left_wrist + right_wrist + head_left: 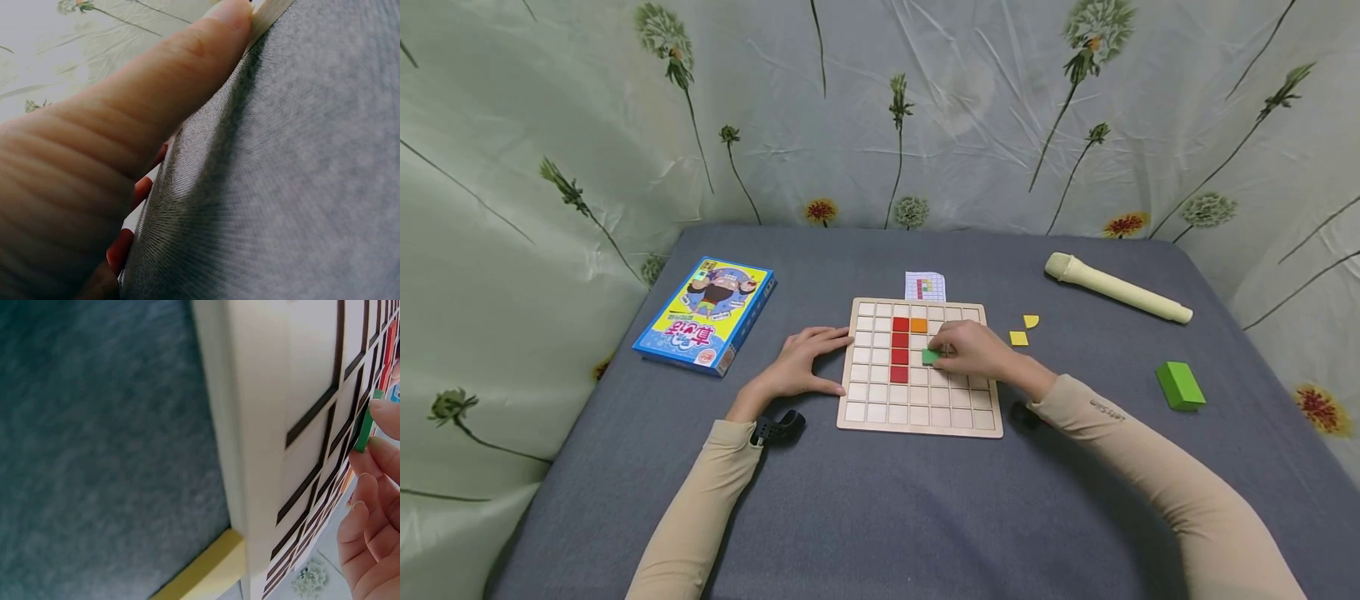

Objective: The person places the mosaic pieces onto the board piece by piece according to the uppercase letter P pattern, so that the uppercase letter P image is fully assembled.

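A wooden grid board (917, 421) lies at the middle of the table, with a column of several red tiles (899, 340) and one orange tile (918, 325) beside the top red one. My right hand (976, 350) pinches a green tile (929, 357) over the grid, right of the reds. In the right wrist view the green tile (365, 425) stands between thumb and fingertips, close against the squares. My left hand (801, 362) rests at the board's left edge, fingers extended and thumb apart; the left wrist view shows the thumb (181, 62) at that edge.
Behind the board lies a small pattern card (925, 287). To its right are a yellow rounded piece (1032, 321) and a yellow square tile (1018, 338). Farther right are a pale microphone-shaped object (1120, 287) and a green block (1181, 386). A blue-and-yellow game box (706, 312) lies left.
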`<state>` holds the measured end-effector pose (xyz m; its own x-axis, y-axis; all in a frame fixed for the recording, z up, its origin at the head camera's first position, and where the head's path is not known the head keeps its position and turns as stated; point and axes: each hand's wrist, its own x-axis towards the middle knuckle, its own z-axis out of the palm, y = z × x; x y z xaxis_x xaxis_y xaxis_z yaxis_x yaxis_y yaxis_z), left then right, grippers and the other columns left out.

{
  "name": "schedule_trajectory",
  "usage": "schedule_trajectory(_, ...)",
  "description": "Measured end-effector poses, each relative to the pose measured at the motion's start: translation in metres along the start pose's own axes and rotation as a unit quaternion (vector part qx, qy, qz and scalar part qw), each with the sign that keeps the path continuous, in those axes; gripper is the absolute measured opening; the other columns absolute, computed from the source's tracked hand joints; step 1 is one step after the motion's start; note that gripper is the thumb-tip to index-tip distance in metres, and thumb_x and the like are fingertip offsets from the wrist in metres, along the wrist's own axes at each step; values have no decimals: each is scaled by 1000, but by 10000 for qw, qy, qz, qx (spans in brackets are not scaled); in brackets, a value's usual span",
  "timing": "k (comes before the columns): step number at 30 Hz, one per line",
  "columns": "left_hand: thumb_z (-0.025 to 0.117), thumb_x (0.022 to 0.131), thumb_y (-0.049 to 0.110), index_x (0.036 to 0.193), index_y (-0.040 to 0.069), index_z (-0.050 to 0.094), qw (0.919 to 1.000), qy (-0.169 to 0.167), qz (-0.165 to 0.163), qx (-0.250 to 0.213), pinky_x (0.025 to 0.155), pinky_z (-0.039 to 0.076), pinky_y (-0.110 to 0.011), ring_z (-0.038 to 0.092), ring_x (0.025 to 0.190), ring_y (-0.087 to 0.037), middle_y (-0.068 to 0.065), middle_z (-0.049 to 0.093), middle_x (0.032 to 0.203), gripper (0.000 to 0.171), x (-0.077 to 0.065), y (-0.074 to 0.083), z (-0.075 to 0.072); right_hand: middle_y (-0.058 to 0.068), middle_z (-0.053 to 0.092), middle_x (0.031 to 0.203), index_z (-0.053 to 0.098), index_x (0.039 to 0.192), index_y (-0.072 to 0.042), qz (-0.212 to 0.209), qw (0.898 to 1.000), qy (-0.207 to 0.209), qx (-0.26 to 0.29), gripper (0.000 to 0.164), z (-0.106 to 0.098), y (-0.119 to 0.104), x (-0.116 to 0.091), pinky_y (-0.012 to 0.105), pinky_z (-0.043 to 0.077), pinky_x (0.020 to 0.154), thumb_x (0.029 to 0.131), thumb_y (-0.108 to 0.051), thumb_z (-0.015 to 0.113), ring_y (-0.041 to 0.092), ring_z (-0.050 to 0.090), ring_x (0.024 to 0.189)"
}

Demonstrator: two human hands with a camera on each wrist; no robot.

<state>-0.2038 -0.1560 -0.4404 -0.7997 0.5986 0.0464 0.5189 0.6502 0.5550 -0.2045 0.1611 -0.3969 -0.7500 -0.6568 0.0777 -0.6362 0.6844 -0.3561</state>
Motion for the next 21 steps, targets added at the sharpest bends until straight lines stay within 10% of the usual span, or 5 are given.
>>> schedule_trajectory(21, 81, 69, 38, 141, 15, 44, 10000, 1, 3, 13, 100, 21, -54, 31, 136, -31, -8, 38, 150, 84, 1, 1, 1, 2, 64, 84, 74, 93, -9, -315, 9993, -29, -204, 18, 5, -5, 10, 23, 43, 65, 80, -23, 74, 10, 51, 69)
